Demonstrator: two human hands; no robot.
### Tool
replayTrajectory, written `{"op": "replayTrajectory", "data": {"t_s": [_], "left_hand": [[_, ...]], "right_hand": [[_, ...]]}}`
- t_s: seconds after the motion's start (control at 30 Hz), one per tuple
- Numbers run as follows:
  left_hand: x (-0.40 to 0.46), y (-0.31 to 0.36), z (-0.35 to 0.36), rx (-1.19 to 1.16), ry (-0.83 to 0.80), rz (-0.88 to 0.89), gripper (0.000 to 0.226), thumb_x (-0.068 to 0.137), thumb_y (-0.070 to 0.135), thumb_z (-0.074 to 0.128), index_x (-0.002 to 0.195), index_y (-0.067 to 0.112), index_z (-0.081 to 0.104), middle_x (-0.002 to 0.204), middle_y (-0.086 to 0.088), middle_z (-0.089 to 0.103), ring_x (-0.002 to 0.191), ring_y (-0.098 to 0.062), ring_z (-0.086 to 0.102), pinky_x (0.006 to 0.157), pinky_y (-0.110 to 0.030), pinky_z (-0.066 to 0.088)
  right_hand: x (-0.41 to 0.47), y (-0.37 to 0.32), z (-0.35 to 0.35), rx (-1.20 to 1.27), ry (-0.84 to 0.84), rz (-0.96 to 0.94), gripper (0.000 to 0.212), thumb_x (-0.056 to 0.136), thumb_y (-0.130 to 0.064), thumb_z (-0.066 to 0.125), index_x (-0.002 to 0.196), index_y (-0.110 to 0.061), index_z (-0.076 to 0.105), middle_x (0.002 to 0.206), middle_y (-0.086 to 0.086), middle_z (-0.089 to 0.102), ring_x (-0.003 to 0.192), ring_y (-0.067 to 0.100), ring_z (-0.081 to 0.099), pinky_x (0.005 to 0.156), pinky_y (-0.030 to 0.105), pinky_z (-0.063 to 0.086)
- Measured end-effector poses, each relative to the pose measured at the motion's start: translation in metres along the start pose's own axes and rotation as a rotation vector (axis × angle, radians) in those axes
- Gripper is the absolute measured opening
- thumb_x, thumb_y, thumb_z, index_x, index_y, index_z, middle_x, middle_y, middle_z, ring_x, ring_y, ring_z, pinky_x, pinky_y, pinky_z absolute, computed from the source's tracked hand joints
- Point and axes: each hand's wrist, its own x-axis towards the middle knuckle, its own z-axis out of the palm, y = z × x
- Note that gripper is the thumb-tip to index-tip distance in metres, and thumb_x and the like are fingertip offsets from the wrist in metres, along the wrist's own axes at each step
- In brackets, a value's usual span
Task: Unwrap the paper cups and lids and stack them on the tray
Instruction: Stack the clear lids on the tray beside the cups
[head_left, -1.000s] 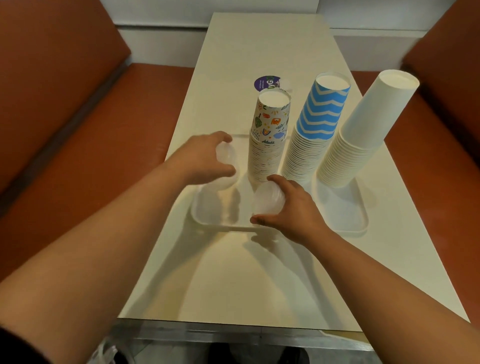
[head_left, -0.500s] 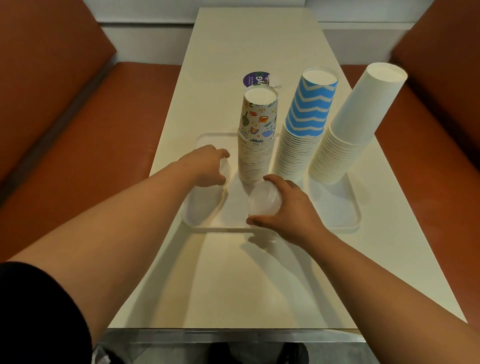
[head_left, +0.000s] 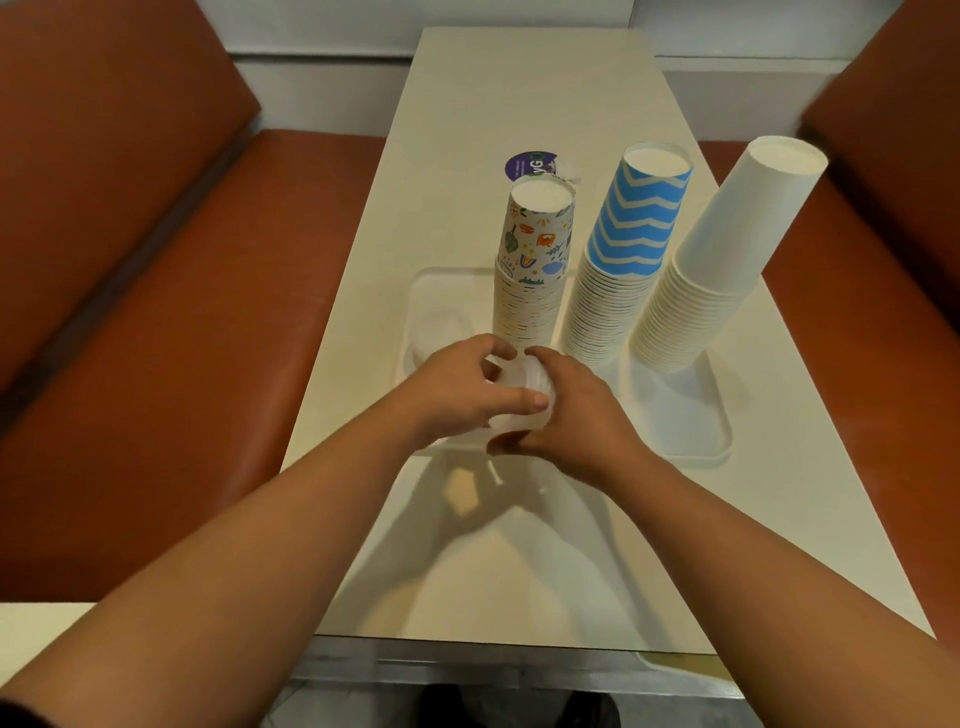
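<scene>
Lids in hand: a short stack of clear plastic lids (head_left: 519, 397) sits between my two palms, low over the near edge of the tray (head_left: 691, 447).
Left hand: my left hand (head_left: 457, 395) has fingers and thumb curled round the left side of the lid stack.
Right hand: my right hand (head_left: 576, 415) grips the right side, thumb under the stack; the two hands meet on it.
Lids already placed: another clear lid pile (head_left: 441, 327) lies in the left part of the tray, just beside the patterned cups.
Cup stacks: patterned cups (head_left: 535, 275), blue zigzag cups (head_left: 623, 270) and plain white cups (head_left: 722, 260) stand inverted on the tray, left to right, no wrap visible on them.
Step in hand: I judge I am merging two lid portions into one stack.
Next move: square the rims, then set the stack down flat in the tray without nudging the cup columns.
Change from earlier: half a second ago my hands were apart, each holding its own lids; now they have closed together.
Surroundings: cream table (head_left: 519, 545), red-brown benches either side.
</scene>
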Motion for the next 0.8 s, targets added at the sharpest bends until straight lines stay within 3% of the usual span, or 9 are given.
{"op": "replayTrajectory", "data": {"t_s": [0.23,0.4,0.53,0.63,0.7,0.8], "left_hand": [[-0.003,-0.004,-0.002,-0.115,-0.035,-0.01,0.053,0.076,0.02,0.082,0.12,0.032,0.054,0.11,-0.005,0.063,0.09,-0.022,0.067,0.075,-0.041,0.062],[-0.006,-0.004,-0.002,-0.061,-0.015,0.01,0.058,0.075,0.029,0.083,0.124,0.033,0.054,0.111,0.0,0.064,0.091,-0.02,0.067,0.073,-0.035,0.062],[-0.006,0.004,-0.027,0.167,0.13,0.102,0.072,0.066,0.047,0.085,0.13,0.036,0.053,0.12,0.003,0.061,0.098,-0.018,0.065,0.088,-0.038,0.056],[0.008,0.011,-0.058,0.531,0.293,0.091,0.074,0.075,0.045,0.079,0.139,0.031,0.046,0.132,-0.002,0.056,0.107,-0.021,0.058,0.084,-0.028,0.045],[0.023,0.009,-0.07,0.719,0.298,0.053,0.073,0.08,0.042,0.074,0.143,0.026,0.04,0.136,-0.006,0.055,0.115,-0.025,0.055,0.08,-0.028,0.041],[0.043,0.001,-0.07,0.811,0.218,0.026,0.072,0.082,0.043,0.072,0.144,0.024,0.039,0.132,-0.008,0.056,0.117,-0.026,0.054,0.081,-0.031,0.044]], "right_hand": [[-0.003,-0.001,0.001,-0.058,-0.014,-0.045,0.101,0.055,-0.047,0.092,0.141,-0.029,0.041,0.133,-0.006,0.052,0.115,0.013,0.05,0.091,0.027,0.042],[-0.004,-0.001,0.001,-0.069,0.0,-0.034,0.093,0.059,-0.047,0.09,0.137,-0.029,0.044,0.127,-0.006,0.055,0.105,0.009,0.049,0.087,0.028,0.045],[-0.007,0.004,-0.001,-0.081,0.023,0.004,0.096,0.06,-0.051,0.088,0.141,-0.028,0.04,0.135,-0.005,0.051,0.119,0.017,0.05,0.097,0.033,0.044],[-0.009,0.007,-0.002,-0.069,0.022,0.031,0.1,0.062,-0.051,0.087,0.145,-0.029,0.036,0.144,-0.004,0.046,0.128,0.018,0.045,0.104,0.035,0.039],[-0.009,0.007,-0.002,-0.057,0.025,0.037,0.1,0.063,-0.05,0.087,0.146,-0.028,0.035,0.145,-0.004,0.045,0.129,0.018,0.044,0.105,0.035,0.038],[-0.01,0.008,-0.002,-0.048,0.027,0.057,0.101,0.063,-0.049,0.087,0.147,-0.029,0.035,0.146,-0.005,0.044,0.13,0.018,0.044,0.105,0.035,0.038]]}}
